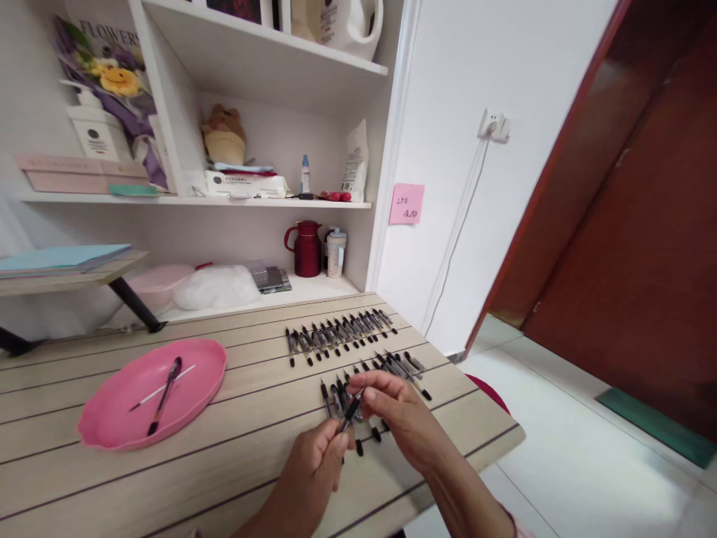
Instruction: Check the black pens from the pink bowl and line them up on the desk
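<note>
A black-and-clear pen [351, 410] is held at an angle above the table. My left hand [311, 471] is closed round its lower barrel. The fingers of my right hand [400, 418] pinch together at the pen's upper end; whether a small part sits between them is hidden. Under and beyond my hands lies a row of similar pens [414, 368], partly covered by the right hand. Farther back runs a second row of pens [336, 332]. To the left, a pink plate [101, 400] holds a black-ended pen [165, 396] and a thin white stick [182, 373].
The wood-look table [252, 426] ends at a right edge near my right arm. Behind it are white shelves [269, 67], a dark red jug [308, 250] and a cup [336, 254]. At back left stands a small raised stand [72, 280] on black legs.
</note>
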A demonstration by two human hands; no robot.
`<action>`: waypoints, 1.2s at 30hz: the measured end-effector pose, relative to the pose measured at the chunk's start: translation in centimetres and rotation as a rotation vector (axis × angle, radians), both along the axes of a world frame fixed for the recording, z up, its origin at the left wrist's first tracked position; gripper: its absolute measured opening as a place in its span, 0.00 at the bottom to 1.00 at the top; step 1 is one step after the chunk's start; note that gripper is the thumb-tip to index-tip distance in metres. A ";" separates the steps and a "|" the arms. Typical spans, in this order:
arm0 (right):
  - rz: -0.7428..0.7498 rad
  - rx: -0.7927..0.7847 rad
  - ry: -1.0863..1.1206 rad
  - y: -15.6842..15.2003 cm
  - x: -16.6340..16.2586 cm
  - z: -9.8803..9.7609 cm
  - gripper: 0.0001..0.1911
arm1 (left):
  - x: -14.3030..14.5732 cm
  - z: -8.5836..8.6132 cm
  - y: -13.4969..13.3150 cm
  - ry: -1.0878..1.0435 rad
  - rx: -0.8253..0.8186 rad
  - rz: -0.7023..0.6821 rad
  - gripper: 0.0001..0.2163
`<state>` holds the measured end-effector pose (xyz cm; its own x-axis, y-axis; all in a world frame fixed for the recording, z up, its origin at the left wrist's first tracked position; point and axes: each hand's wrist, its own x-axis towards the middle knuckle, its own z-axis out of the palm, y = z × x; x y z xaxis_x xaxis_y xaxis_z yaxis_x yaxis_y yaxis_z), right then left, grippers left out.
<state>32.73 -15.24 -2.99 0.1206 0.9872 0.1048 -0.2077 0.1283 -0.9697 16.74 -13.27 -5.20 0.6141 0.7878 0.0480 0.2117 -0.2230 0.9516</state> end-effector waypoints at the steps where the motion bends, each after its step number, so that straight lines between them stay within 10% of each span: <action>1: -0.013 -0.005 -0.005 0.0 0.0 0.0 0.15 | 0.0 0.0 0.0 -0.003 -0.001 0.004 0.15; 23: 0.077 -0.016 -0.179 1.5 0.3 0.0 0.15 | 0.0 -1.0 0.8 -0.048 -0.242 -0.012 0.14; 26: 0.045 -0.031 -0.419 2.6 2.7 0.8 0.16 | -0.1 -0.9 0.8 -0.045 -0.269 0.004 0.14; 30: -0.385 -0.316 -1.226 4.9 9.0 1.5 0.10 | -0.2 -0.6 0.8 -0.040 -0.288 0.034 0.14; 36: -0.478 -0.444 -1.341 6.7 14.4 -1.2 0.09 | -0.3 -0.5 1.0 -0.033 -0.284 0.046 0.14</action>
<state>47.17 -8.49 -4.22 0.4935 0.8633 0.1055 0.8231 -0.4244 -0.3772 16.46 -12.31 -5.73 0.5789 0.7997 -0.1590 0.1830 0.0626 0.9811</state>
